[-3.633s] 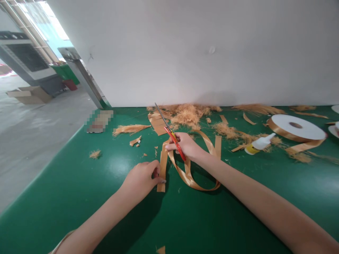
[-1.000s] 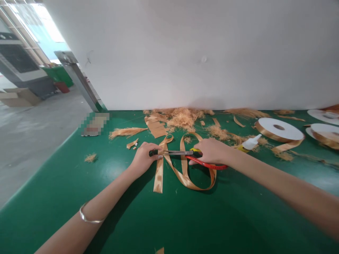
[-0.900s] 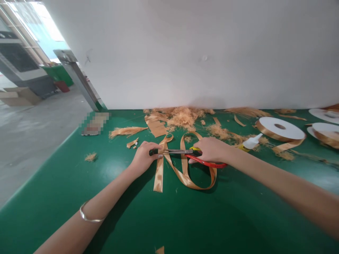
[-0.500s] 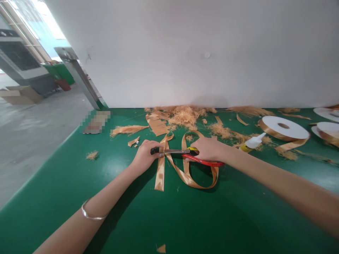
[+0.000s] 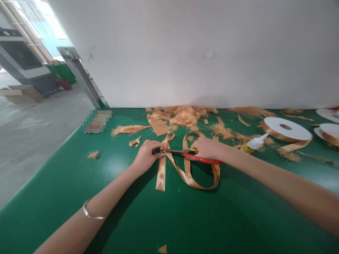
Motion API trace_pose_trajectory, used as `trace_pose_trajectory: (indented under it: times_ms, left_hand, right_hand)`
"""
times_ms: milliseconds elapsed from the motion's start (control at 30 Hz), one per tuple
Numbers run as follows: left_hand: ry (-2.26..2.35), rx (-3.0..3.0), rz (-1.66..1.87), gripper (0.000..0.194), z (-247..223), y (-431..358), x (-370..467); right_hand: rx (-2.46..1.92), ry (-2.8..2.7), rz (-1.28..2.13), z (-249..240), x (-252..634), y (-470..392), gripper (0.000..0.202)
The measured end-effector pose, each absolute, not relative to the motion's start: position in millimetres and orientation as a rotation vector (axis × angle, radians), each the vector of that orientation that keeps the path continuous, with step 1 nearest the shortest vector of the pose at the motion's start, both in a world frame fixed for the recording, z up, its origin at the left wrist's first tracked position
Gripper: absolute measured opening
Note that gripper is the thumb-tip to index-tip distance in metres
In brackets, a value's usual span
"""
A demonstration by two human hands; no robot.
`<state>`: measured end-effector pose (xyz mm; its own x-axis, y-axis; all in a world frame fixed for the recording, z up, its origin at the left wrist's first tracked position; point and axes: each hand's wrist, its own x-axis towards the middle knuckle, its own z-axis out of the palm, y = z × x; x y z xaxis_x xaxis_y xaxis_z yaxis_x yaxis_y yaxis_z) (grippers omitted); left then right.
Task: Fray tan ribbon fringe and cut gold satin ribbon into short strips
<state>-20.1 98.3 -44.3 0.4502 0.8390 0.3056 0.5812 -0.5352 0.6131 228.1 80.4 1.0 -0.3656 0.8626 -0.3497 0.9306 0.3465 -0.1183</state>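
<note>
A gold satin ribbon (image 5: 160,174) lies on the green table, one flat end pointing toward me and the rest curling in loops to the right. My left hand (image 5: 148,154) is closed on the ribbon near its upper part, with a small dark piece at the fingertips. Scissors with red handles (image 5: 203,159) are gripped in my right hand (image 5: 205,148). Their blades point left and lie across the ribbon beside my left fingertips. Whether the blades are fully together is hard to tell.
Ribbon spools (image 5: 286,127) stand at the right, near a white-tipped glue bottle (image 5: 254,143). Frayed fibres (image 5: 186,116) and cut ribbon scraps (image 5: 159,125) lie along the white wall (image 5: 190,53). A pixelated object (image 5: 97,121) sits at the back left.
The whole view has shifted slightly, so things appear a little further right. The blades look closer together; both hands keep nearly the same place.
</note>
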Motion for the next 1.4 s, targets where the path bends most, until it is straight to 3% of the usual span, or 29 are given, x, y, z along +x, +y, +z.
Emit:
trace_pose_trajectory:
  times_ms: [1400]
  left_hand:
    - [1.185, 2.209, 0.865, 0.024, -41, 98, -19]
  right_hand:
    - [1.570, 2.374, -0.354, 9, 229, 75, 0.029]
